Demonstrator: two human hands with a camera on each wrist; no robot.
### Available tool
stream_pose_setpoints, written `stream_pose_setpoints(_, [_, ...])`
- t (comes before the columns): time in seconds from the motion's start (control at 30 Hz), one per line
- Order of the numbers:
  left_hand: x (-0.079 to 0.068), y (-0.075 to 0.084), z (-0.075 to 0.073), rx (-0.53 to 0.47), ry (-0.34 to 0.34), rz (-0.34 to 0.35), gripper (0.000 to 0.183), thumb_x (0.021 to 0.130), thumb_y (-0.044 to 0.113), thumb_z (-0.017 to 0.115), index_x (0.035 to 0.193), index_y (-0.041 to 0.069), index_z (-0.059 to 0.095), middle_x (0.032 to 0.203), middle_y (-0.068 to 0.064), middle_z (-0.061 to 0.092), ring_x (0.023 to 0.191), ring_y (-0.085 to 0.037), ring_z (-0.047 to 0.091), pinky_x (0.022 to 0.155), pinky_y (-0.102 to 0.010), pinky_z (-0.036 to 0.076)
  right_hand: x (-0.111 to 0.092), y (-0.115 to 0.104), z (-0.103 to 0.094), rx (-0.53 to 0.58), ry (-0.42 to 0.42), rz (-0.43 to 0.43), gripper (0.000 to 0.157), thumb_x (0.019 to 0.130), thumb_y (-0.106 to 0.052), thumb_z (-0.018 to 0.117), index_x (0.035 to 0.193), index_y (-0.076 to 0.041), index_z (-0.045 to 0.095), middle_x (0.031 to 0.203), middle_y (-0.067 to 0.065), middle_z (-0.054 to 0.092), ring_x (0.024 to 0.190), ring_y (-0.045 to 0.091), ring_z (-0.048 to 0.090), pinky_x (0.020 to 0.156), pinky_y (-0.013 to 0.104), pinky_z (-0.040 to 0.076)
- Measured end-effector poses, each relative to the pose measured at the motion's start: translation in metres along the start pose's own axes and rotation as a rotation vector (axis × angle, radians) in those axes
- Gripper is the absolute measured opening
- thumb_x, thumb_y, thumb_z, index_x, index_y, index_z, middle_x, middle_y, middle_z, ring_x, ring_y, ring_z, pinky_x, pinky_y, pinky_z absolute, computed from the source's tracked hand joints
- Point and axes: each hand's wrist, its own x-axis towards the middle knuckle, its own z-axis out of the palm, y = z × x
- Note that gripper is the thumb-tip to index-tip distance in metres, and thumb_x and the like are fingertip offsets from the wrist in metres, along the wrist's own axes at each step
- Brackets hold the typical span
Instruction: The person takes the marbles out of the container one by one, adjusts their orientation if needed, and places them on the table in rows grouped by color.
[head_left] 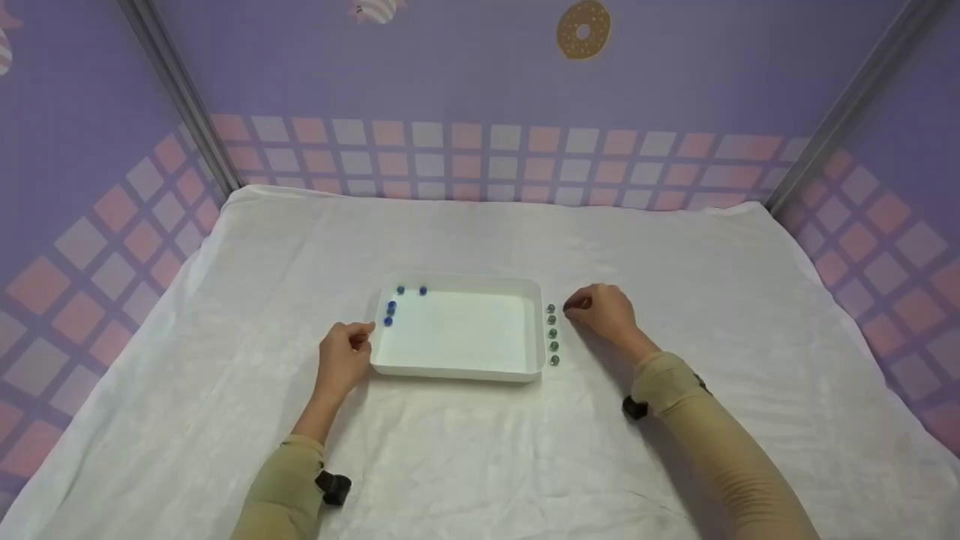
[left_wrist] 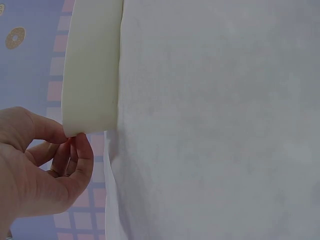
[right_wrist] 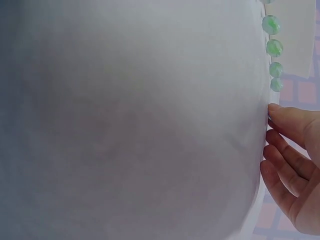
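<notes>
A shallow white tray (head_left: 457, 373) lies on the cloth, with several blue marbles (head_left: 400, 289) in its far left part. My left hand (head_left: 345, 360) pinches the tray's left edge between thumb and curled fingers; the left wrist view shows the fingertips at the end wall (left_wrist: 92, 90). Several clear green marbles (head_left: 553, 333) form a row just outside the right wall. Beyond that row, my right hand (head_left: 604, 311) is low at the cloth, thumb and forefinger pinching a small dark marble, mostly hidden by the fingertips. Green marbles (right_wrist: 274, 48) also line up near the right thumb.
A white cloth (head_left: 465, 450) with creases covers the table. Purple walls with pink and white squares (head_left: 465, 135) enclose it at the back and sides, with grey posts (head_left: 180, 90) at the corners. A black wrist camera (head_left: 335, 487) is on the left sleeve.
</notes>
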Motion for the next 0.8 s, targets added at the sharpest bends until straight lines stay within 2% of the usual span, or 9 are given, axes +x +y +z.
stream_pose_setpoints(0.27, [-0.0001, -0.0009, 0.0006, -0.002, 0.0, -0.006, 0.035, 0.087, -0.012, 0.052, 0.118, -0.01, 0.066, 0.1, -0.026, 0.062, 0.094, -0.032, 0.06, 0.085, -0.038, 0.05, 0.0002, 0.0003, 0.0019, 0.0, 0.002, 0.012, 0.016, 0.085, -0.022, 0.077, 0.099, -0.015, 0.079, 0.095, 0.007, 0.077, 0.083, 0.023, 0.069, 0.075, 0.04, 0.056])
stream_pose_setpoints(0.47, [0.0003, -0.0002, 0.0006, 0.0, -0.003, -0.012, 0.035, 0.087, -0.013, 0.052, 0.119, -0.01, 0.066, 0.1, -0.025, 0.062, 0.093, -0.031, 0.059, 0.084, -0.038, 0.05, 0.0006, 0.0007, 0.0013, 0.005, 0.003, 0.013, 0.016, 0.084, -0.023, 0.078, 0.098, -0.014, 0.079, 0.091, 0.007, 0.076, 0.077, 0.02, 0.068, 0.071, 0.036, 0.055])
stream_pose_setpoints(0.8, [-0.0005, -0.0001, 0.0003, -0.008, -0.004, -0.011, 0.035, 0.088, -0.011, 0.051, 0.12, -0.01, 0.065, 0.103, -0.026, 0.063, 0.096, -0.033, 0.06, 0.086, -0.039, 0.05, 0.0006, 0.0008, 0.0001, 0.01, -0.034, 0.038, 0.02, 0.083, -0.021, 0.079, 0.101, -0.014, 0.078, 0.094, 0.007, 0.075, 0.08, 0.02, 0.066, 0.07, 0.033, 0.053])
